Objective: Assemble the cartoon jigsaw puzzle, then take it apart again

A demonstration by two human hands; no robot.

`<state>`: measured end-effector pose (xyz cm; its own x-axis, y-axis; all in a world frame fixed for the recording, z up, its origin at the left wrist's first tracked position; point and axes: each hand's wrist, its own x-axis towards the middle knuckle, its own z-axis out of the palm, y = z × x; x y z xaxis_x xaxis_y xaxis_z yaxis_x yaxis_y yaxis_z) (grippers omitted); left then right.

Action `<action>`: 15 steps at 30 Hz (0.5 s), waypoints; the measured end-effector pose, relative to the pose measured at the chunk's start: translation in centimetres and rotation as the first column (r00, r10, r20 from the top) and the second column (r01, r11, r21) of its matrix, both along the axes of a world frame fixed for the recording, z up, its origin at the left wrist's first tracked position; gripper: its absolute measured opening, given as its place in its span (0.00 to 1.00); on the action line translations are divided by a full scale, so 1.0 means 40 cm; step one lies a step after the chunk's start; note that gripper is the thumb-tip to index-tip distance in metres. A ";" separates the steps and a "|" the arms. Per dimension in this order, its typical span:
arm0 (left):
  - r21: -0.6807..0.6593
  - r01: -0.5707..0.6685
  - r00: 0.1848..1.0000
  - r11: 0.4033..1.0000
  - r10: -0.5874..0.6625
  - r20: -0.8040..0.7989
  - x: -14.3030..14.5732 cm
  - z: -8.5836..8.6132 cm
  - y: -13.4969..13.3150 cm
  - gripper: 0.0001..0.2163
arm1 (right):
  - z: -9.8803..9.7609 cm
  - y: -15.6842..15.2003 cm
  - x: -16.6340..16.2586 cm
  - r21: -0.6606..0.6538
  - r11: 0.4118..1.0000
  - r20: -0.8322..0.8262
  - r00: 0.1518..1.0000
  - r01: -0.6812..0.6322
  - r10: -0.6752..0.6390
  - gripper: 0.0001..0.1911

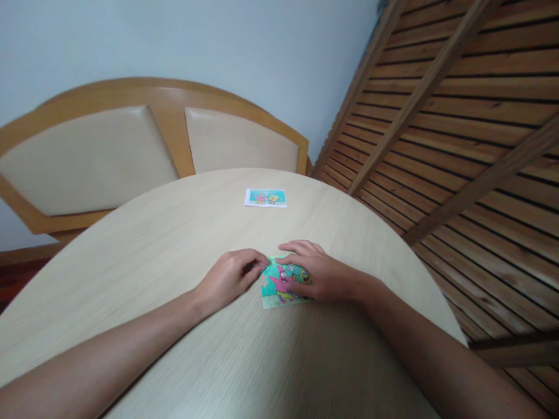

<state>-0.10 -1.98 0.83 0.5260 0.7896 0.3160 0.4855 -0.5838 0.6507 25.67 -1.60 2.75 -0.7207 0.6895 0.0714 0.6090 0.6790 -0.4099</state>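
A small turquoise cartoon jigsaw puzzle (279, 286) lies flat on the round pale wooden table (174, 244), near me. My left hand (231, 278) is curled at the puzzle's upper left corner, its fingertips pinched together on the edge there; a piece between them cannot be made out. My right hand (317, 270) rests on the puzzle's right half, fingers flat and slightly spread, pressing it down and hiding that part of the picture.
A printed card (265, 197) with the same cartoon picture lies farther back on the table. Behind the table stands a wooden bench back with beige cushions (87, 157). A slatted wooden wall (458, 116) runs along the right.
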 end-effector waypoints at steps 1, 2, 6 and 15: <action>-0.004 -0.002 1.000 1.000 0.002 -0.001 0.000 0.000 0.000 0.07 | 0.000 0.001 0.001 -0.004 1.000 0.000 1.000 0.003 -0.003 0.30; -0.008 -0.005 1.000 1.000 0.005 -0.002 0.000 -0.001 0.000 0.07 | 0.000 0.001 0.001 -0.007 1.000 0.000 1.000 0.006 -0.006 0.30; -0.010 -0.014 1.000 1.000 0.014 -0.014 0.001 -0.003 -0.004 0.07 | 0.001 0.001 0.000 -0.008 1.000 0.005 1.000 0.007 -0.007 0.30; 0.024 -0.038 0.997 0.999 0.040 -0.064 -0.007 -0.003 -0.002 0.08 | 0.000 0.003 0.002 -0.022 1.000 0.009 1.000 0.007 -0.007 0.30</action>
<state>-0.40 -2.05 0.73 0.5149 0.8026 0.3011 0.5483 -0.5784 0.6040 25.74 -1.47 2.76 -0.7165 0.6958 0.0497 0.6173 0.6657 -0.4192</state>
